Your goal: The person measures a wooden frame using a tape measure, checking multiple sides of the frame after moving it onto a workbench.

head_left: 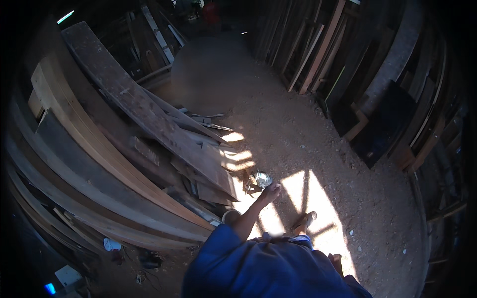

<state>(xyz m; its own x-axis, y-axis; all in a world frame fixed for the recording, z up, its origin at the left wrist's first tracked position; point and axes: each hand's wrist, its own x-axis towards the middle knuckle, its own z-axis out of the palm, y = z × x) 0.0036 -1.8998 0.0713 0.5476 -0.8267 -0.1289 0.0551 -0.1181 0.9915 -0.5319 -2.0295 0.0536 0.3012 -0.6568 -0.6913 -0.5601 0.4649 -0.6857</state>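
My left arm reaches forward over a sunlit patch of ground. My left hand [271, 192] looks closed, its fingers curled; what is in them, if anything, does not show. Just beyond it is a silvery, shiny object [260, 180] of a kind I cannot make out. Whether the hand touches it is unclear. My right hand [336, 263] hangs low beside my blue clothing [271, 268], dark and partly hidden, its fingers not readable. One sandalled foot [305, 222] shows ahead of my body.
Long wooden planks [134, 104] lean and lie along the left side. More boards [323, 49] stand upright on the right, with a dark panel [387, 121] among them. Between them runs a dirt floor [308, 129] with small stones. A white container [112, 244] sits at lower left.
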